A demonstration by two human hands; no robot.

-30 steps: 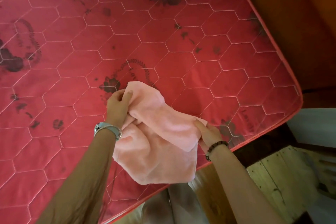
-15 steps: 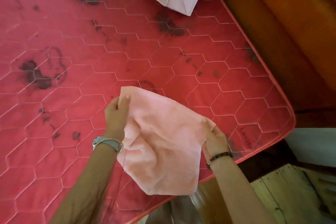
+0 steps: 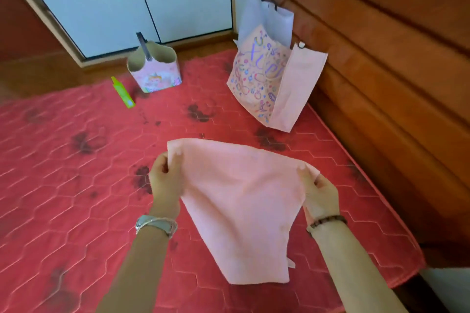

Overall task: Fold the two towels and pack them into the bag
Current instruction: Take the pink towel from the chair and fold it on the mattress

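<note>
While the left hand point(image 3: 165, 181) and right hand point(image 3: 321, 194) pinch its 2 top corners, the pink towel point(image 3: 241, 211) hides the fingers behind it; the inside of the bag point(image 3: 256, 84) cannot be seen.

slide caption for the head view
Left hand and right hand hold pink towel by two corners over red mattress, bag beyond.

My left hand point(image 3: 165, 180) and right hand point(image 3: 318, 193) each pinch an upper corner of the towel point(image 3: 241, 201), which hangs over the near middle of the mattress point(image 3: 63, 185). Beyond it to the right, the bag point(image 3: 264, 84) stands on the mattress beside the headboard point(image 3: 381, 84), perhaps leaning on it. Well left of the bag sits a small basket point(image 3: 155, 71), with a tube point(image 3: 123, 93) lying just left of it. Cupboard doors point(image 3: 127, 7) stand behind both.
</note>
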